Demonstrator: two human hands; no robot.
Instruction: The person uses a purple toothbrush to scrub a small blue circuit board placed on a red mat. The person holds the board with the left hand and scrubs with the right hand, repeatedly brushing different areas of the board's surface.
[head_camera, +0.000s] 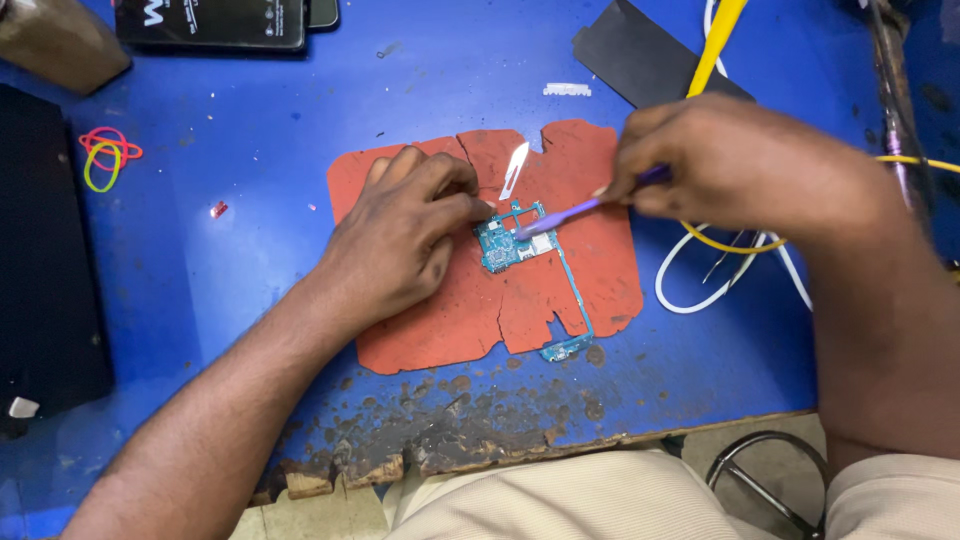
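Note:
A small teal circuit board (512, 243) with a thin L-shaped frame lies on a cracked red mat (590, 260) at the middle of the blue table. My left hand (405, 235) rests on the mat, and its fingertips press the board's left edge. In my right hand (730, 160) is a purple-handled tool (570, 213); its tip touches the top of the board. A loose scalpel blade (514, 168) lies on the mat just above the board.
White and yellow cables (715, 275) loop to the right of the mat. A black sheet (640, 55) and a yellow tool (718, 40) lie at the back right. Coloured rubber bands (108, 155) sit at the left. The table's front edge (450, 450) is worn.

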